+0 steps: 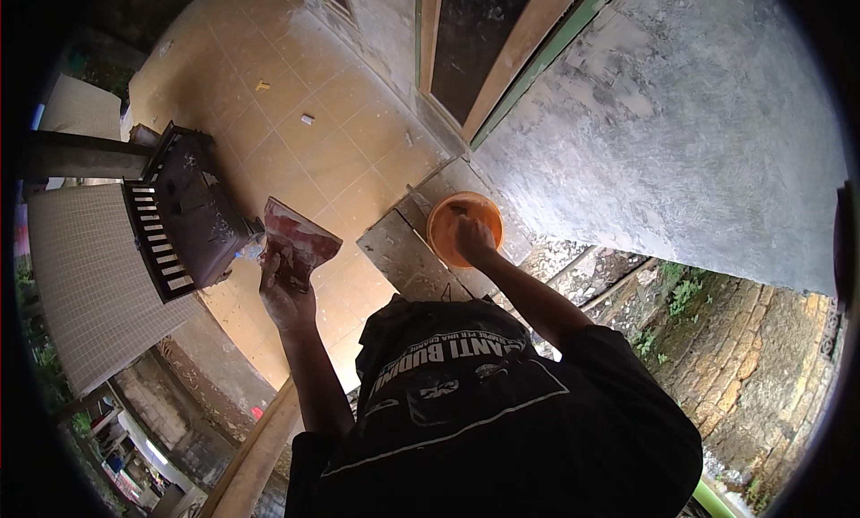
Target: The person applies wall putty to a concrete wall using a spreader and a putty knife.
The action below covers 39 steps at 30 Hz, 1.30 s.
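Note:
My left hand [285, 290] is closed round the narrow end of a dark red, flared flat plate [300, 239] with pale smears on its face. The plate is raised over the tiled floor, its wide edge pointing away from me. My right hand [474, 238] reaches down into a round orange bucket [437, 245]. Its fingers look curled near a small dark thing at the inner wall; what they hold I cannot make out. The bucket stands on grey boards or slabs beside the wall.
A dark bench or chair [193, 209] with a slatted side stands at the left. Ahead lies a tan tiled floor [331, 155] with small scraps on it. A grey patchy wall [681, 115] and a green-edged door frame [546, 61] are at the right. Rough ground [735, 348] drops away below the wall.

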### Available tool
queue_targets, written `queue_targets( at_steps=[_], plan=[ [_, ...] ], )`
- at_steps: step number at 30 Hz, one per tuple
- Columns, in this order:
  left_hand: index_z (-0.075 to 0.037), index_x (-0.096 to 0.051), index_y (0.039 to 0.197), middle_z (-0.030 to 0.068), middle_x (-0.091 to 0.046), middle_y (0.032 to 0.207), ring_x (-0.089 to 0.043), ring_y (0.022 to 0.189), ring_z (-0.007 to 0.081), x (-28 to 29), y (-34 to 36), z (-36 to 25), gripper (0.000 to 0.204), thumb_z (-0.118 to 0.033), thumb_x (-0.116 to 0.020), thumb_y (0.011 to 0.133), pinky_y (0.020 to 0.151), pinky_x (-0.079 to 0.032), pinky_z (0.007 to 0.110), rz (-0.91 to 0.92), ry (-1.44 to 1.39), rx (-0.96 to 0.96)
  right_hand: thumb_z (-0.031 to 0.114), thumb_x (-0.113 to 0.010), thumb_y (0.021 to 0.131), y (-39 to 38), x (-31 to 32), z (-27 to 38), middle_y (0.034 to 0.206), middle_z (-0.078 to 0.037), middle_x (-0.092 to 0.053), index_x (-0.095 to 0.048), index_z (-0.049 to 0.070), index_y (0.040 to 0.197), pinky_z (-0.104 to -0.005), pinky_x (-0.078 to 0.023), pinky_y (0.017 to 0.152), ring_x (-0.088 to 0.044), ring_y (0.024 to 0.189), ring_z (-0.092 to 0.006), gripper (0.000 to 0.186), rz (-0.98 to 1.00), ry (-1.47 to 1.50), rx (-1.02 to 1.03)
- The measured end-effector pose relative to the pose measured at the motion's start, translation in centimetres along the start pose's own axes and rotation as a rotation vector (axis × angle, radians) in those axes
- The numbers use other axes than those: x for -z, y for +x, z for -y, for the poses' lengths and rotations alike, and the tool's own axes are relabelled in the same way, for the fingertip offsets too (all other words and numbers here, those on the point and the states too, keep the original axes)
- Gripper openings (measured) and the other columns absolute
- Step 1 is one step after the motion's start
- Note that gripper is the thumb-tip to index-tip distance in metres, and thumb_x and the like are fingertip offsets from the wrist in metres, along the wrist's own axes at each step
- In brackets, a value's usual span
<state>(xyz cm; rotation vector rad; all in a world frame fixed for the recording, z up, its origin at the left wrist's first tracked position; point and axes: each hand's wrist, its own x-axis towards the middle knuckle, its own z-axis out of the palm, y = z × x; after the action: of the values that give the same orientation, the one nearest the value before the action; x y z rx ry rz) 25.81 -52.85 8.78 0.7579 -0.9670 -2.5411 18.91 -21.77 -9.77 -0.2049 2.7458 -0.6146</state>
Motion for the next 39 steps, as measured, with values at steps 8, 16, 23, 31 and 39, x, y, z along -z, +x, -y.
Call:
queue_targets(
  at_steps=[8, 16, 23, 31, 39],
  plan=[
    [-0.005, -0.056, 0.110, 0.0054, -0.061, 0.102, -0.059, 0.093, 0.0139, -0.4, 0.2, 0.4, 0.027, -0.013, -0.058, 0.084, 0.084, -0.048, 0.026, -0.009, -0.036, 0.028, 0.018, -0.053, 0.082, 0.7, 2.0, -0.9, 0.078, -0.025, -0.064, -0.066, 0.003, 0.089, -0.0494, -0.053, 0.072, -0.065, 0.079, -0.0401, 0.021, -0.047, -0.144, 0.003],
    [-0.005, -0.054, 0.112, 0.0063, -0.060, 0.109, -0.057, 0.101, 0.0169, 2.1, 0.7, 0.4, 0.028, -0.012, -0.056, 0.085, 0.089, -0.046, 0.030, -0.018, -0.039, 0.021, 0.021, -0.054, 0.084, 0.8, 4.0, 1.4, 0.088, -0.029, -0.064, -0.062, -0.002, 0.100, -0.0485, -0.053, 0.070, -0.064, 0.083, -0.0399, 0.029, 0.290, 0.077, -0.187],
    [-0.004, -0.054, 0.111, 0.0080, -0.060, 0.111, -0.057, 0.103, 0.0200, 2.8, 1.2, -0.2, 0.027, -0.010, -0.054, 0.085, 0.092, -0.045, 0.033, -0.001, -0.061, 0.014, 0.025, -0.057, 0.083, 0.0, 2.7, 0.9, 0.058, -0.019, -0.060, -0.061, -0.004, 0.077, -0.0438, -0.053, 0.056, -0.062, 0.057, -0.0383, 0.030, 0.529, 0.351, -0.317],
    [-0.003, -0.054, 0.114, 0.0090, -0.059, 0.112, -0.055, 0.105, 0.0204, 1.8, 1.4, 0.0, 0.030, -0.012, -0.055, 0.085, 0.094, -0.044, 0.033, -0.023, -0.059, 0.037, 0.019, -0.055, 0.084, 0.9, 1.0, -2.1, 0.073, -0.015, -0.062, -0.064, 0.002, 0.079, -0.0348, -0.050, 0.052, -0.060, 0.060, -0.0255, 0.020, 0.398, 0.284, -0.404],
    [-0.004, -0.054, 0.114, 0.0077, -0.059, 0.110, -0.055, 0.105, 0.0199, 4.1, 1.8, 0.0, 0.031, -0.011, -0.056, 0.084, 0.094, -0.043, 0.032, -0.020, -0.078, 0.029, 0.025, -0.050, 0.090, 0.7, 2.5, 0.1, 0.053, 0.000, -0.047, -0.058, 0.006, 0.071, -0.0262, -0.032, 0.032, -0.041, 0.035, -0.0129, 0.028, 0.602, 1.466, -1.128]
  ],
)
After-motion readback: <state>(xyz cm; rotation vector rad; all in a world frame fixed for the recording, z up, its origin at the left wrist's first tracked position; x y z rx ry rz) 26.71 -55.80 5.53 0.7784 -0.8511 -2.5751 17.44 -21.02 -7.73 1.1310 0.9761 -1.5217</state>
